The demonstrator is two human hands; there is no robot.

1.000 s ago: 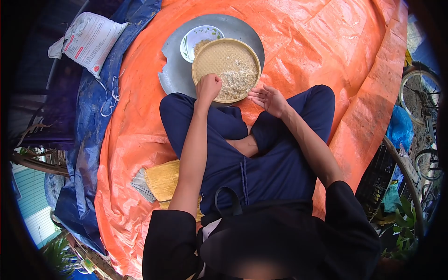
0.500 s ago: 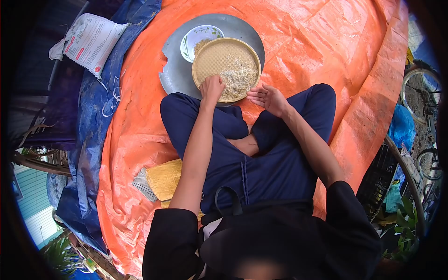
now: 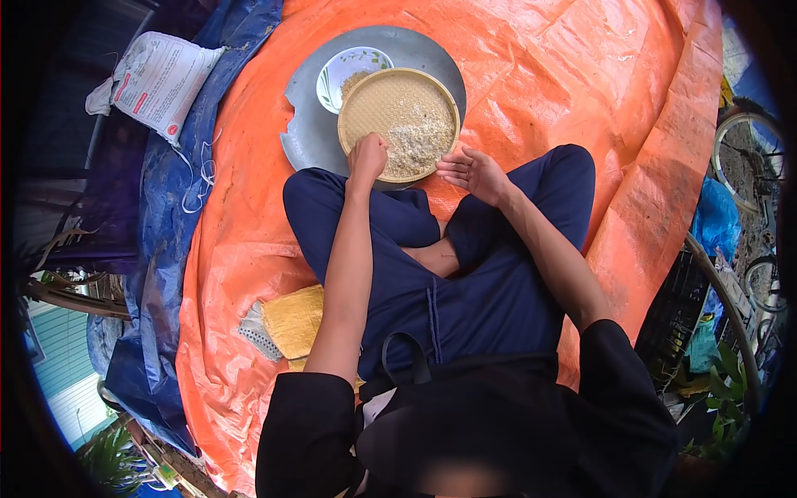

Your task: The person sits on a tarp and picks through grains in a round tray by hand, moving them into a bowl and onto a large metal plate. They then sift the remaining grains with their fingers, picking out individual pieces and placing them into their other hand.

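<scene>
A round woven winnowing basket (image 3: 365,116) holds pale grain (image 3: 419,145), heaped mostly in its right and near part. My left hand (image 3: 368,156) is closed at the basket's near left rim, knuckles up; what its curled fingers hold, if anything, I cannot tell. My right hand (image 3: 476,176) is open at the near right, its fingers stretched out and fingertips right at the rim. Behind the basket, partly covered by it, is a white bowl with a green leaf pattern (image 3: 333,76) with brownish grain inside. Both overlap a large grey round tray (image 3: 310,137).
An orange tarp (image 3: 540,91) lies under everything, with a blue tarp (image 3: 162,249) along the left. A white printed sack (image 3: 166,83) stands at the upper left. Yellow folded cloth (image 3: 293,321) lies by my left leg. On the right are a bicycle wheel (image 3: 721,153) and a black crate (image 3: 671,307).
My left hand has shifted slightly left, from over the grain side toward the basket's rim, still closed. My right hand stays open at the rim. The whole view has shifted slightly.
</scene>
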